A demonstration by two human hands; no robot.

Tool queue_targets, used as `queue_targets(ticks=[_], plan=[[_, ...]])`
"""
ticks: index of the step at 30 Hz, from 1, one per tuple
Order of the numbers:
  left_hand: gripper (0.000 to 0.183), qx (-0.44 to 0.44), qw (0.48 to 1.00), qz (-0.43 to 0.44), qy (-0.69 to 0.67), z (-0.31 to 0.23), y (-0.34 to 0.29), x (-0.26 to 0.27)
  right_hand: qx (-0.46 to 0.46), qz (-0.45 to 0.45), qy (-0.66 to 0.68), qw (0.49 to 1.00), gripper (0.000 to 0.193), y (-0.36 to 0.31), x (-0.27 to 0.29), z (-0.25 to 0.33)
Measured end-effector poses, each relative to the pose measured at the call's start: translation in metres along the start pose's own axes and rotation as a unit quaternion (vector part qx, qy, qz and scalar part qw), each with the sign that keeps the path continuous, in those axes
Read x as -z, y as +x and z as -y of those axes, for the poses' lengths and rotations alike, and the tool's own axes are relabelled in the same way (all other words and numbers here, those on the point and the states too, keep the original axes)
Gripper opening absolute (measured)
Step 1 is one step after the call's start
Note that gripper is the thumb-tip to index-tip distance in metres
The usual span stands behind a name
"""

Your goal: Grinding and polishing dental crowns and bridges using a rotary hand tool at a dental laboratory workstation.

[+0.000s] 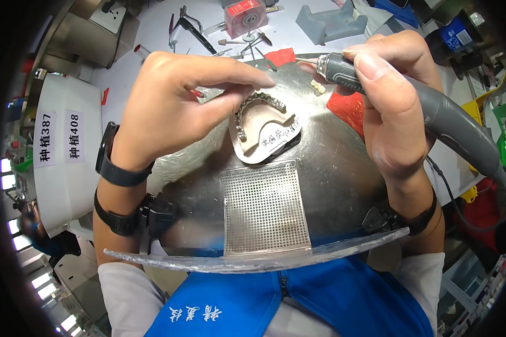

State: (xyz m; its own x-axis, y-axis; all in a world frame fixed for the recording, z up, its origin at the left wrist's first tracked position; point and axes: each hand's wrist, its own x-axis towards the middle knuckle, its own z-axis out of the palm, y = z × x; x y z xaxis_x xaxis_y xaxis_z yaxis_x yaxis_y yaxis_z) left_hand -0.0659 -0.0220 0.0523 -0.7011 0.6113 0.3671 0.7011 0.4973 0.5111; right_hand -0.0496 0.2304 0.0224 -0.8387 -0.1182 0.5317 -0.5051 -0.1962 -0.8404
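Note:
My right hand [399,95] grips a dark grey rotary handpiece [461,123] with a metal nose. Its thin tip points left, close to a small red piece [280,57]. My left hand [180,101] reaches in from the left with its index finger stretched and its thumb low; nothing shows between them. Beside that thumb lies a pale dental model [253,126] with a curved metal framework [256,100] along its arch and handwriting on its base. I cannot tell whether the thumb touches the model. The other left fingers are mostly hidden.
A perforated metal plate [266,208] lies nearer me on the metal work surface [343,168]. Tooth-coloured crowns [317,86] and a red sheet [347,112] sit by my right hand. Behind are several burs [258,42], a tape dispenser [245,18] and a grey holder [331,22].

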Motion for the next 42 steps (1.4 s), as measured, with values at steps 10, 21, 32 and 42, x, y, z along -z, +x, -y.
queue_targets(ticks=[10,21,32,42], plan=[[0.032,0.032,0.995,0.091,-0.035,0.005,0.012,0.005,0.030,-0.009,-0.015,0.999,0.017,0.003,-0.015,0.022],[0.059,0.120,0.938,0.110,-0.305,0.009,-0.015,-0.011,0.025,-0.003,0.012,1.000,0.018,0.003,0.002,-0.004],[0.019,0.142,0.973,0.030,-0.178,0.003,-0.007,-0.015,0.000,0.038,-0.098,0.994,0.020,0.003,0.002,0.000],[0.016,0.199,0.943,-0.017,-0.265,0.001,-0.013,-0.030,-0.007,0.013,-0.104,0.994,0.026,0.003,-0.004,0.006]])
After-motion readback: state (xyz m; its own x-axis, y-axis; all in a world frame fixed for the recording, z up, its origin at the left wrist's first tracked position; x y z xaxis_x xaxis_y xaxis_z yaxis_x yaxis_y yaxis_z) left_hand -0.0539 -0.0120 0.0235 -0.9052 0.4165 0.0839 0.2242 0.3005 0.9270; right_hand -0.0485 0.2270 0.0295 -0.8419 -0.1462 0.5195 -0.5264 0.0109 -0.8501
